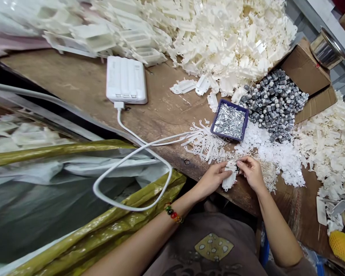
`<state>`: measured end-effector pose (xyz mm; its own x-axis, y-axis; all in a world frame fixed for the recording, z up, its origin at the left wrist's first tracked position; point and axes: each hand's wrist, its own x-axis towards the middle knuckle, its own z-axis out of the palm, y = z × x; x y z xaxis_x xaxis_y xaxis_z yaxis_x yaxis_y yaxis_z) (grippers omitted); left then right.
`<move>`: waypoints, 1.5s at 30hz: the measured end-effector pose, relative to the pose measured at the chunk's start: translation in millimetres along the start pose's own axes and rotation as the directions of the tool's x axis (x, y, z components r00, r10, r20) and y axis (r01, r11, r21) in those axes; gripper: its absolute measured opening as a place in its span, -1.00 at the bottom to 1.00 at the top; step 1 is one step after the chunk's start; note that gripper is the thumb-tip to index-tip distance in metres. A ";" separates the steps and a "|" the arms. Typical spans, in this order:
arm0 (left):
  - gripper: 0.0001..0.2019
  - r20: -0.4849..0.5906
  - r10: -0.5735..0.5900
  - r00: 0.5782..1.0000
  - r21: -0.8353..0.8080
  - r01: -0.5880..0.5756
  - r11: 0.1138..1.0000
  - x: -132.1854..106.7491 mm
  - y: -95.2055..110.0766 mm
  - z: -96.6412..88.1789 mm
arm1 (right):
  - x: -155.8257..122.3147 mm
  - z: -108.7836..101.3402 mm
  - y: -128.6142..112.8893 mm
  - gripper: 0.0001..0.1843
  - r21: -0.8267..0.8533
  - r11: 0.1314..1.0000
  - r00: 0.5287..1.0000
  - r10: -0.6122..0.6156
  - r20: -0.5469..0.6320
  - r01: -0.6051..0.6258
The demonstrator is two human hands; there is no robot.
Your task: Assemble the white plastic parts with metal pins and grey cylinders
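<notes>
My left hand is closed on a white plastic housing at the table's front edge, thumb lying across it. At the housing's right side, my right hand pinches a small dark piece against it; the fingers partly cover that piece. Just beyond the hands are a purple tray of thin metal pins, a fan of white plastic strips and a heap of small white discs. Grey cylindrical pieces are piled behind them.
Large heaps of cream plastic parts cover the back and right. A white power bank has a white cable looping past the front edge. A cardboard box, metal bowl and yellow foam net stand right. An olive-edged bag hangs left.
</notes>
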<state>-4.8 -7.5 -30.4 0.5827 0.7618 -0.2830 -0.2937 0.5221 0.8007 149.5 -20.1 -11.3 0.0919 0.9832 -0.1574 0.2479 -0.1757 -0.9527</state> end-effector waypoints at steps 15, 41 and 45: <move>-0.73 -0.017 -0.105 0.994 -0.027 0.105 0.994 0.4 0.6 1.3 | -7.5 0.2 -4.7 -0.83 -0.459 0.818 0.935 -0.340 0.098 0.346; -0.72 0.002 -0.111 0.994 -0.055 0.110 0.992 -1.2 4.2 2.5 | -21.0 4.4 0.5 -0.78 -0.337 0.928 0.977 -0.199 -0.079 0.162; -0.77 -0.003 -0.070 0.998 -0.009 0.070 0.997 -1.6 4.0 4.2 | -23.5 8.7 -6.3 -0.77 -0.639 0.706 0.919 -0.393 0.004 0.305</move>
<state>-3.6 -8.2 -24.6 0.5996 0.7244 -0.3402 -0.2591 0.5780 0.7738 137.3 -41.7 -3.9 -0.0166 0.9732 0.2292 0.8196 0.1446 -0.5544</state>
